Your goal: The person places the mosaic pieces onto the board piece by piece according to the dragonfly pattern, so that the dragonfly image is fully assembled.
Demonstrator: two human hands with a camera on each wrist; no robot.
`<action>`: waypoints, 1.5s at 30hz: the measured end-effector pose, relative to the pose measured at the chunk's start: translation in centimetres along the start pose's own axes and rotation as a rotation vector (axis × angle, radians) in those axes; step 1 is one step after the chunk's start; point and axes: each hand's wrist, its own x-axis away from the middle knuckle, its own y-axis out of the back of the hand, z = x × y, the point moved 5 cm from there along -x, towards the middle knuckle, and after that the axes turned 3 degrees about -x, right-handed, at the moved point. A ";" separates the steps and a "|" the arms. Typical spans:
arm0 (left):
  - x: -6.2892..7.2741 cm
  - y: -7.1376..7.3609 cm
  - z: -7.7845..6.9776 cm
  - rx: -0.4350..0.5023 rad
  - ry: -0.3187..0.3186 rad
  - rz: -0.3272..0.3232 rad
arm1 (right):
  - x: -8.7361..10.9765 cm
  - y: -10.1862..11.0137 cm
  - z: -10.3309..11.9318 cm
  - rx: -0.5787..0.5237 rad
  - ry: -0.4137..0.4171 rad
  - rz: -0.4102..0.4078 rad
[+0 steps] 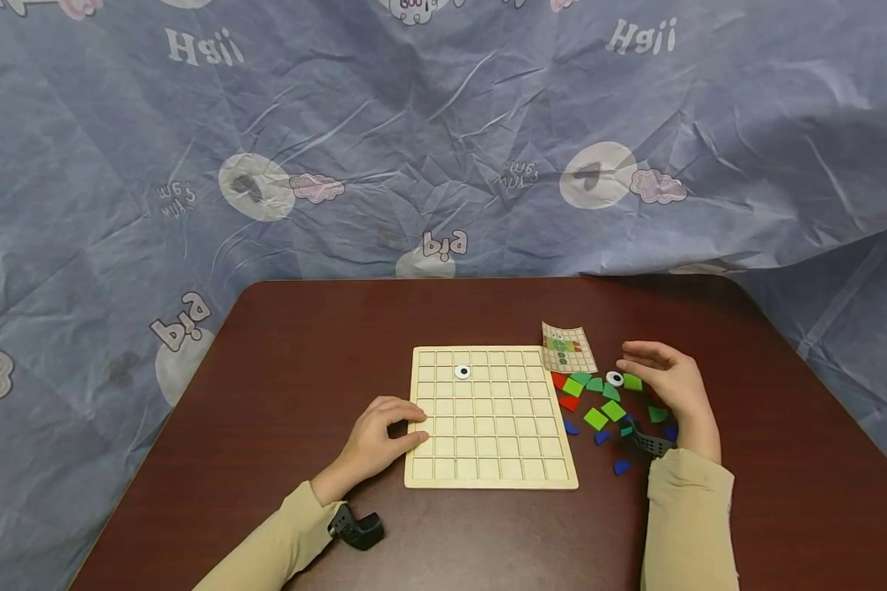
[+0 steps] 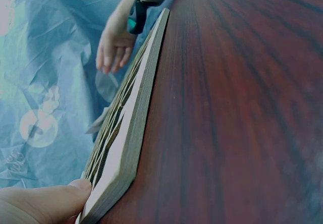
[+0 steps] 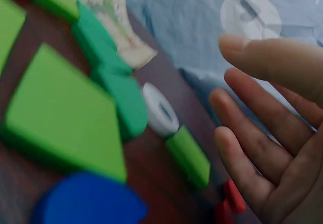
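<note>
A pale wooden grid board [image 1: 491, 419] lies flat on the table, with one round eye piece [image 1: 461, 372] in its upper part. My left hand [image 1: 384, 433] rests at the board's left edge, its thumb and fingertips spread apart and touching the rim. The left wrist view shows the thumb [image 2: 60, 201] against that edge. To the board's right, my right hand [image 1: 673, 382] hovers over loose pieces and holds nothing. Nearest to it are a second eye piece [image 1: 615, 378] and a light green square [image 1: 632, 382]. In the right wrist view its fingers are apart and relaxed.
A pattern card [image 1: 567, 349] with a raised corner stands at the board's top right. Several green, red [image 1: 569, 403] and blue pieces [image 1: 622, 467] are scattered beside the board. Behind the brown table [image 1: 325, 328] hangs a printed blue cloth [image 1: 443, 148].
</note>
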 end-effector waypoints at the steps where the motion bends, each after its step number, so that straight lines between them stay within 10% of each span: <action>1: 0.0 0.0 0.0 0.001 0.002 0.002 | 0.0 0.0 -0.3 0.033 -0.001 0.010; 20: 0.0 0.1 0.0 -0.009 -0.010 -0.016 | -0.6 -0.8 -1.9 0.154 -0.008 0.217; 45: -0.1 0.0 -0.1 -0.008 -0.011 -0.018 | -0.9 -1.0 -2.1 0.215 0.005 0.136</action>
